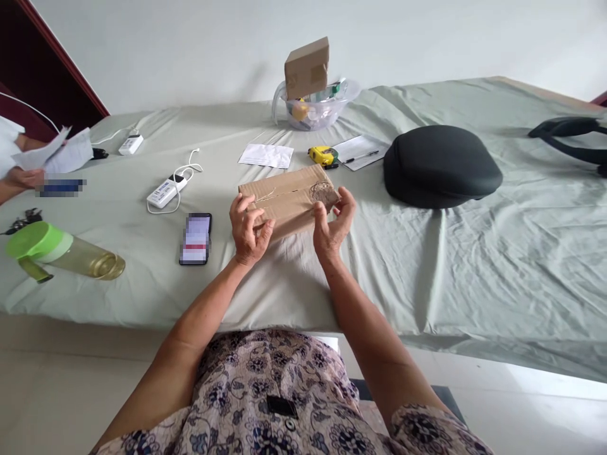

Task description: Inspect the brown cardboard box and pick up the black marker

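A brown cardboard box [289, 196] lies on the cloth-covered table in front of me, slightly tilted to the view. Gripping its left end is my left hand [250, 232], fingers on top and thumb along the near side. My right hand [332, 224] holds the other end, thumb at the top edge and fingers round the right side. Over the right part of the top lies a small tangle of thin brown string [322, 191], close to my right thumb. A loose strand of it runs along the seam toward the left end.
Beyond the box are a yellow tape measure [323, 155], a white paper [266, 155] and a clear basin [327, 114] with another carton [307, 68]. A phone [195, 239], power strip [165, 191] and bottle [80, 253] lie left; a black case [441, 165] right. Another person's hand [23, 179] holds papers.
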Motion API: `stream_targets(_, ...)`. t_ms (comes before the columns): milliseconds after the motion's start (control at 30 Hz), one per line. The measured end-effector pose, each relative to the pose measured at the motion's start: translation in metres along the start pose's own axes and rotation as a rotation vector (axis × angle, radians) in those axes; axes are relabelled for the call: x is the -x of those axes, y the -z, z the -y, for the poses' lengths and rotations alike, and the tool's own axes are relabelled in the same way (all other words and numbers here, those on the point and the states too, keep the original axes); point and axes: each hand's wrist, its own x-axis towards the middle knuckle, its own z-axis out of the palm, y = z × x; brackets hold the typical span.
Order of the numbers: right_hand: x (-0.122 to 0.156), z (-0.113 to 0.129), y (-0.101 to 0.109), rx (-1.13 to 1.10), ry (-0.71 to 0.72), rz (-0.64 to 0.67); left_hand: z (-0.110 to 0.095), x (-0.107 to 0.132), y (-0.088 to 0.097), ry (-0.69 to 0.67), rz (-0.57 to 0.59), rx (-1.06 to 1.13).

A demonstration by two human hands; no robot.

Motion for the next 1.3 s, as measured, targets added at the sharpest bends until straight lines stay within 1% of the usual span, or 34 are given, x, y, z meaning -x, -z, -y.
stream_targets(100, -0.005, -0.006, 0.0, -0.097, -0.097, -0.046, 0.008, -0.001, 0.003, 0.047, 0.028, 0.085)
stream_targets(200, -0.006, -0.01, -0.004, -0.171, -0.165, -0.022, 0.015, -0.002, 0.004, 0.13, 0.059, 0.052)
stream_targets(267, -0.005, -0.012, -0.007, -0.207, -0.196, 0.037, 0.02, -0.003, 0.005, 0.188, 0.044, 0.045)
stream_targets(400, -0.004, -0.018, -0.014, -0.225, -0.288, 0.198, 0.03, -0.003, 0.005, 0.269, -0.031, 0.082)
stream_targets(500, -0.005, -0.023, -0.013, -0.123, -0.345, 0.277, 0.04, 0.0, 0.004, 0.332, -0.016, 0.091)
stream_targets(600, -0.006, -0.024, -0.009, 0.059, -0.334, 0.383, 0.049, 0.005, 0.0, 0.456, 0.042, 0.086)
stream_targets(700, -0.006, -0.022, -0.006, 0.287, -0.316, 0.524, 0.054, 0.009, -0.004, 0.656, 0.168, -0.001)
stream_targets(767, -0.004, -0.02, -0.005, 0.41, -0.298, 0.574, 0.053, 0.009, -0.006, 0.766, 0.255, -0.083)
stream_targets(800, -0.003, -0.019, -0.005, 0.446, -0.286, 0.585, 0.051, 0.009, -0.006, 0.795, 0.288, -0.128)
stream_targets(900, 0.0, -0.021, -0.006, 0.462, -0.243, 0.593, 0.047, 0.007, -0.005, 0.797, 0.344, -0.244)
stream_targets(1000, 0.004, -0.026, -0.007, 0.422, -0.223, 0.564, 0.044, 0.008, -0.005, 0.774, 0.352, -0.257)
stream_targets(1067, 0.007, -0.029, -0.01, 0.366, -0.214, 0.513, 0.045, 0.01, -0.005, 0.723, 0.32, -0.208)
stream_targets(1167, 0.01, -0.031, -0.014, 0.25, -0.184, 0.399, 0.047, 0.013, -0.004, 0.631, 0.252, -0.157)
stream_targets(1300, 0.008, -0.024, -0.015, 0.162, -0.131, 0.282, 0.051, 0.015, -0.005, 0.574, 0.184, -0.173)
